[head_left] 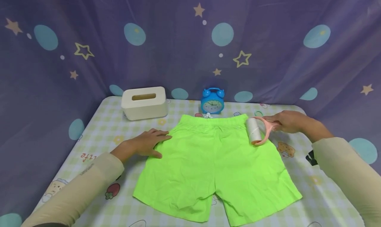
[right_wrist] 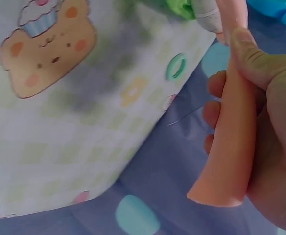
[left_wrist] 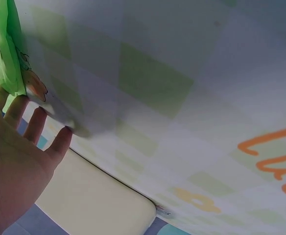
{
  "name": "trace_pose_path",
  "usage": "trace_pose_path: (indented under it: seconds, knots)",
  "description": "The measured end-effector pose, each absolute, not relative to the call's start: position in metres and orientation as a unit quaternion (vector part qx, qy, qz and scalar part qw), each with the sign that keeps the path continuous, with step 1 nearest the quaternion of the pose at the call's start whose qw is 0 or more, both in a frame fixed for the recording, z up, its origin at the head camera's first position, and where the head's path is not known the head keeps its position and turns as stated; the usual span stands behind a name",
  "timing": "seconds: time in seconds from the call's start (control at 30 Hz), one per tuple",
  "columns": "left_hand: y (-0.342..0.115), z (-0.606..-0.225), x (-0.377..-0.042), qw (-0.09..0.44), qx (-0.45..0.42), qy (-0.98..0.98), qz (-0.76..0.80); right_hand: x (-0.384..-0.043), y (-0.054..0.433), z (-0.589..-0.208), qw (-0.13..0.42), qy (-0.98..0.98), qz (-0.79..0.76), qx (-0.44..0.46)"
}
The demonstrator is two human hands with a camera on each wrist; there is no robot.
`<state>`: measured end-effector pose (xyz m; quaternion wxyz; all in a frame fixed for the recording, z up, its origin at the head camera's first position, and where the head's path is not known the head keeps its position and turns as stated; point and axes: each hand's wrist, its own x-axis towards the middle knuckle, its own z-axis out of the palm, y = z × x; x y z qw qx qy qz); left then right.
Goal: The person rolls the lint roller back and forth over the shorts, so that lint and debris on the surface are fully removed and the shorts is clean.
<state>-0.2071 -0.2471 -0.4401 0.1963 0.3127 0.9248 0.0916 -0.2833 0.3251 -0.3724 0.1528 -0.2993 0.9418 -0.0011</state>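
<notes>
Bright green shorts [head_left: 214, 161] lie flat on the checked tablecloth [head_left: 104, 134] in front of the person, with the waistband [head_left: 212, 122] at the far side and both legs toward the body. I suppose they are spread so because a smooth fabric is easier to roll over. The cream tissue box [head_left: 146, 110] stands at the back on the left, apart from the shorts, where it seems to disturb neither arm. The peach lint roller [head_left: 254, 131] has its white cylinder over the upper right edge of the shorts; how firmly it presses there, I cannot tell. The right hand [head_left: 288, 121] grips it from the outer side: the fingers are curled around the handle [right_wrist: 231, 132] and the thumb lies along it, which probably helps to steer the cylinder. The left hand [head_left: 148, 142] grasps nothing: its fingers are nearly straight and somewhat spread, the tips at the left edge of the shorts, perhaps so that the fabric does not slide. The blue alarm clock [head_left: 212, 103] stands just beyond the waistband, not under the roller. Between these two is a small white object [head_left: 208, 115], too small to identify.
</notes>
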Motion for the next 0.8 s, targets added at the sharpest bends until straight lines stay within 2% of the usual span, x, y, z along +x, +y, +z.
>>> trace_pose_path:
  seconds: [0.63,0.8]
  knots:
    - [-0.246,-0.438,-0.21,0.2,0.317,0.923,0.089,-0.282,0.267,-0.342,0.166,0.925,0.165,-0.3]
    - [-0.244,-0.441,-0.209,0.204,0.313,0.923,0.088,-0.285,0.248,-0.34,0.188,0.913,0.168,-0.32]
